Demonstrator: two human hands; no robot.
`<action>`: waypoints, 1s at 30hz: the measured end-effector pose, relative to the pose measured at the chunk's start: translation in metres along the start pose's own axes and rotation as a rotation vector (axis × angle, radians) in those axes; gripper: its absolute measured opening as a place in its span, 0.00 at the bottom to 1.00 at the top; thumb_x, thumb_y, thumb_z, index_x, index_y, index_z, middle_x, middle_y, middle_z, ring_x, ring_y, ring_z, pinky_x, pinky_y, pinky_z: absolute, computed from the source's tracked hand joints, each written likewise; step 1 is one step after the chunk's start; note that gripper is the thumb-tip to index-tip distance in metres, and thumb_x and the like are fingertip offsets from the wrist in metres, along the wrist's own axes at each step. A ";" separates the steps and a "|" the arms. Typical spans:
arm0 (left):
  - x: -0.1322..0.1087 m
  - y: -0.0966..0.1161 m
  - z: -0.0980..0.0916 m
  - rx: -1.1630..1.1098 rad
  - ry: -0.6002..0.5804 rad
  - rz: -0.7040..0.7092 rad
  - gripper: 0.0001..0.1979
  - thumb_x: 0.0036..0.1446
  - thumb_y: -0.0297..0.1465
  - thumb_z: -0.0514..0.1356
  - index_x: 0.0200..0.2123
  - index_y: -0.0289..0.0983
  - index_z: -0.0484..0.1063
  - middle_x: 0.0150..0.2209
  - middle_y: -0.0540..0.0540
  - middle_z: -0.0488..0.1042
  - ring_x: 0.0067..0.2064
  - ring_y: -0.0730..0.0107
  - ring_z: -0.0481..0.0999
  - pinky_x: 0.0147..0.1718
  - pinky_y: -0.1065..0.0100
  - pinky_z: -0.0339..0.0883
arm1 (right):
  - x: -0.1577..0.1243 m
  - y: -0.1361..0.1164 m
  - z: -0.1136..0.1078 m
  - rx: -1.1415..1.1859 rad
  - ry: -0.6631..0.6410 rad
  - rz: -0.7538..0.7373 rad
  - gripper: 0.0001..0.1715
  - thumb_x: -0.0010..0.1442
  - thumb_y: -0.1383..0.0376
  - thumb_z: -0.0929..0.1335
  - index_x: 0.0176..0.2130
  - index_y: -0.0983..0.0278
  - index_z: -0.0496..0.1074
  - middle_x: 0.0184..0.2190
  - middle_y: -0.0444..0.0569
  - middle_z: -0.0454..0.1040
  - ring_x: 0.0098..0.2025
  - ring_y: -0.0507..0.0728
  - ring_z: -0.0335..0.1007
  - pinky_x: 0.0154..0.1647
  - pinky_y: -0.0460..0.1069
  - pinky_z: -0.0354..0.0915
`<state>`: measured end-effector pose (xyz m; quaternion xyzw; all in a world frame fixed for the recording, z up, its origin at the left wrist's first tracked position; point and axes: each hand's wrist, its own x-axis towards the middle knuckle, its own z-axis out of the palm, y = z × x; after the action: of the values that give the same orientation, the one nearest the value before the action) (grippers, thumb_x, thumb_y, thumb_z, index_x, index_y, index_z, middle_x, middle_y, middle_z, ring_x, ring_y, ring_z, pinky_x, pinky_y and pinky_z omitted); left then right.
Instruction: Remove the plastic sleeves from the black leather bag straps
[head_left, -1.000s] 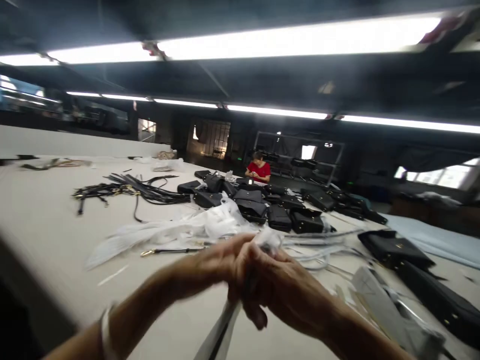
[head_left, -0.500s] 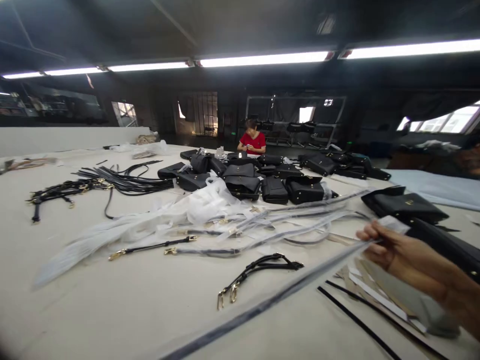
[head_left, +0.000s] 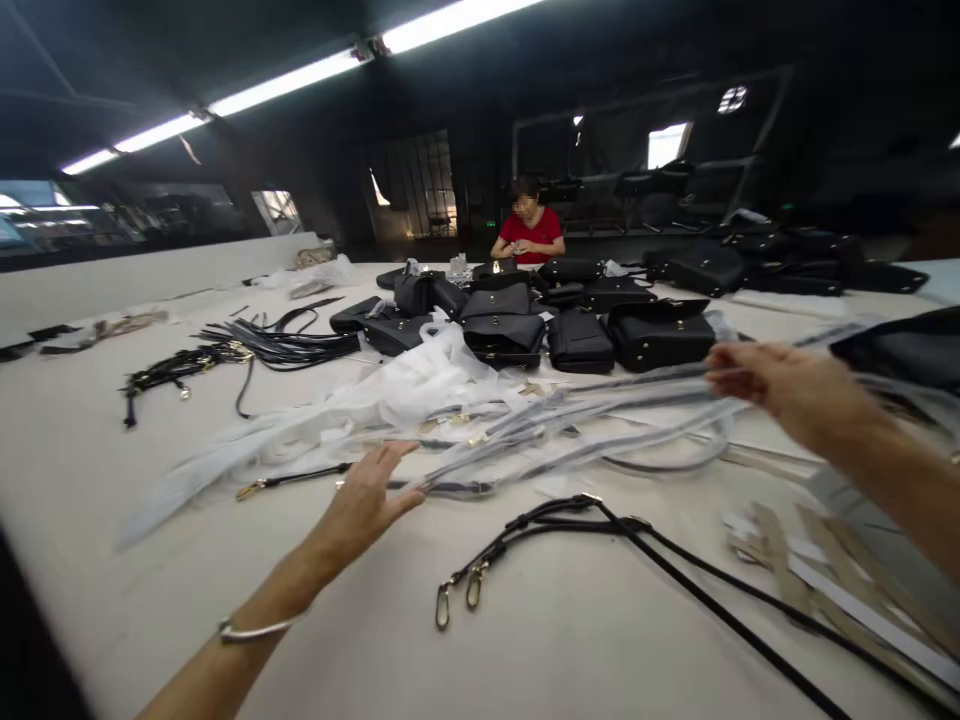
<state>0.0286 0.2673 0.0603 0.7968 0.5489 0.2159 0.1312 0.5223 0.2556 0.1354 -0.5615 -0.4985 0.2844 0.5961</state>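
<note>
My right hand (head_left: 780, 388) pinches a plastic-wrapped strap (head_left: 622, 390) above the table's right side. The strap stretches leftward over other wrapped straps (head_left: 592, 452). My left hand (head_left: 371, 490), with a bangle on its wrist, reaches over the left ends of these straps. Its thumb and fingers are apart and touch or nearly touch the strap ends; I cannot tell which. Between my hands and nearer me lie unwrapped black straps (head_left: 551, 515) with gold clasps (head_left: 442, 607). A black strap with a gold clasp (head_left: 251, 490) is partly covered by my left hand.
White plastic sleeves (head_left: 420, 385) lie heaped in the middle. Several black bags (head_left: 502, 335) stand behind them. A bundle of black straps (head_left: 281, 345) lies at the left. Beige and white strips (head_left: 855, 570) are at the right front. A person in red (head_left: 532, 235) sits across the table.
My left hand has come into view over the strap ends. My right hand has moved up and away from me, and the wrapped strap now lies across the others instead of slanting toward me.
</note>
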 end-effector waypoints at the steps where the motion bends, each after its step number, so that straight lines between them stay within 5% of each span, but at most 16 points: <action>1: 0.002 0.002 0.007 0.009 0.042 -0.001 0.17 0.55 0.35 0.61 0.49 0.41 0.71 0.53 0.44 0.75 0.57 0.55 0.70 0.58 0.57 0.62 | -0.019 0.014 0.029 -0.103 -0.149 0.039 0.13 0.64 0.57 0.69 0.40 0.60 0.81 0.38 0.56 0.81 0.37 0.58 0.76 0.41 0.54 0.67; 3: -0.001 -0.003 0.014 0.050 0.099 -0.063 0.06 0.59 0.34 0.57 0.38 0.41 0.72 0.43 0.46 0.79 0.48 0.60 0.76 0.51 0.63 0.67 | -0.062 0.037 0.090 -0.257 -0.512 -0.028 0.13 0.62 0.56 0.71 0.43 0.59 0.81 0.42 0.55 0.80 0.44 0.64 0.75 0.47 0.57 0.68; 5: -0.007 -0.018 0.011 0.109 0.139 -0.143 0.08 0.61 0.34 0.55 0.30 0.41 0.69 0.33 0.50 0.78 0.39 0.64 0.77 0.42 0.67 0.69 | -0.102 0.053 0.145 -0.306 -0.750 -0.228 0.11 0.65 0.59 0.68 0.42 0.58 0.80 0.43 0.53 0.79 0.45 0.63 0.74 0.48 0.56 0.67; 7: -0.012 -0.041 0.000 0.169 0.190 -0.231 0.10 0.62 0.35 0.54 0.29 0.40 0.68 0.29 0.51 0.76 0.34 0.66 0.77 0.37 0.68 0.69 | -0.129 0.064 0.187 -0.433 -0.881 -0.342 0.12 0.65 0.67 0.66 0.43 0.59 0.79 0.45 0.52 0.78 0.46 0.62 0.72 0.49 0.54 0.66; 10: -0.009 -0.075 -0.021 0.266 0.265 -0.359 0.11 0.63 0.34 0.51 0.30 0.40 0.68 0.30 0.50 0.76 0.33 0.64 0.76 0.34 0.67 0.67 | -0.142 0.073 0.221 -0.694 -0.964 -0.422 0.12 0.62 0.74 0.66 0.38 0.64 0.78 0.42 0.53 0.77 0.45 0.62 0.71 0.46 0.53 0.63; 14: 0.009 -0.097 -0.032 0.358 0.231 -0.344 0.09 0.64 0.30 0.53 0.35 0.39 0.72 0.39 0.46 0.77 0.42 0.62 0.76 0.41 0.64 0.67 | -0.134 0.076 0.227 -0.824 -1.052 -0.449 0.10 0.63 0.71 0.66 0.33 0.65 0.78 0.37 0.54 0.77 0.40 0.61 0.71 0.41 0.51 0.60; 18: 0.042 -0.095 -0.015 0.410 0.080 -0.185 0.09 0.63 0.30 0.60 0.46 0.37 0.73 0.48 0.44 0.75 0.52 0.58 0.72 0.52 0.54 0.65 | -0.132 0.080 0.221 -0.806 -1.085 -0.371 0.07 0.56 0.74 0.69 0.31 0.64 0.78 0.36 0.51 0.76 0.41 0.58 0.71 0.40 0.48 0.59; 23: 0.075 -0.085 0.002 0.422 -0.022 -0.106 0.10 0.64 0.35 0.61 0.44 0.34 0.74 0.47 0.43 0.76 0.50 0.58 0.75 0.51 0.50 0.68 | -0.134 0.079 0.214 -0.780 -1.035 -0.263 0.10 0.50 0.74 0.68 0.33 0.63 0.76 0.38 0.49 0.75 0.42 0.57 0.72 0.41 0.47 0.61; 27: 0.066 -0.079 -0.012 0.370 -0.034 -0.076 0.10 0.65 0.35 0.60 0.43 0.34 0.74 0.46 0.44 0.76 0.49 0.59 0.75 0.51 0.50 0.68 | -0.128 0.055 0.200 -0.761 -0.875 -0.170 0.05 0.58 0.68 0.65 0.31 0.62 0.69 0.32 0.46 0.76 0.36 0.57 0.72 0.37 0.48 0.62; 30: 0.044 -0.082 -0.030 0.314 -0.119 -0.042 0.10 0.64 0.35 0.61 0.40 0.34 0.75 0.42 0.45 0.77 0.44 0.63 0.77 0.46 0.55 0.72 | -0.125 0.039 0.188 -0.712 -0.819 -0.087 0.11 0.63 0.61 0.62 0.29 0.61 0.65 0.23 0.44 0.74 0.27 0.55 0.71 0.31 0.47 0.62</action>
<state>-0.0400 0.3376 0.0585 0.8074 0.5835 0.0770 0.0417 0.3164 0.2241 0.0395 -0.5510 -0.7781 0.2685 0.1374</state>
